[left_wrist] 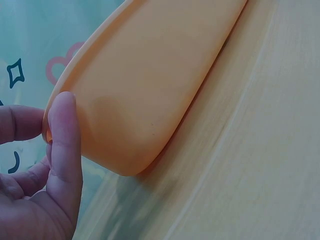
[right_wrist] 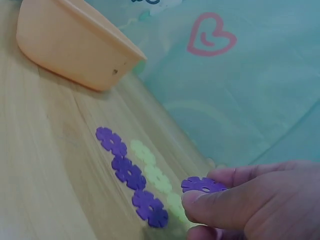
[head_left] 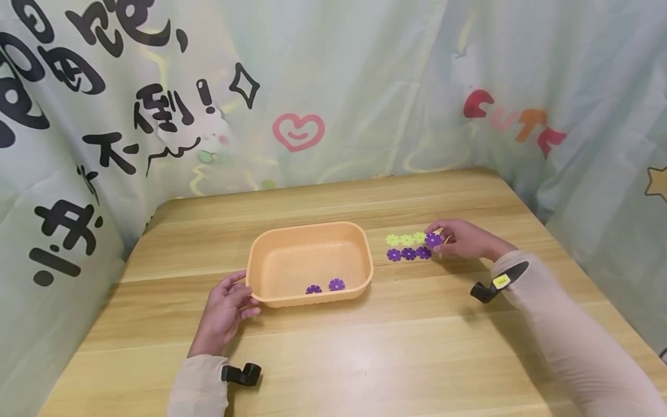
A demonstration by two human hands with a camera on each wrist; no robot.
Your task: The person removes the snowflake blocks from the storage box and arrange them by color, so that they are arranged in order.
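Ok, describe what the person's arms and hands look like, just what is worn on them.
Both arms are covered to the wrist by long, pale beige sleeves. The left hand and right hand are bare, with no gloves showing. A small black camera sits at the left wrist; another black camera with a yellow label sits at the right wrist.

The orange tub blocks the middle of the frame, with the flat flower pieces in two rows just right of it. Bare table runs wide across the lower frame and behind the tub. The curtain walls the top and both sides.
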